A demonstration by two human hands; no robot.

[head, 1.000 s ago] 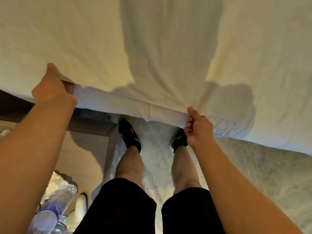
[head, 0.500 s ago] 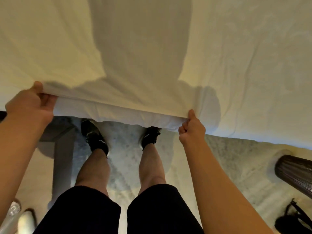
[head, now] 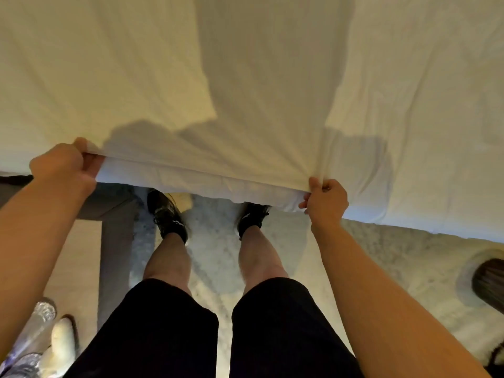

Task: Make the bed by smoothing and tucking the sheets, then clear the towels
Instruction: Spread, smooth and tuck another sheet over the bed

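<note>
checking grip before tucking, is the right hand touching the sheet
Touching: the head view shows the right hand pinching the sheet edge.

The person wears black shorts (head: 152, 326) that end just above the knee, leaving the lower legs bare. On the feet are black shoes (head: 167, 214) with short black socks (head: 174, 232) and small white markings. Both arms (head: 381, 290) are bare, with no sleeves showing.

we can read no text, label, brand or number anywhere in this view.
</note>
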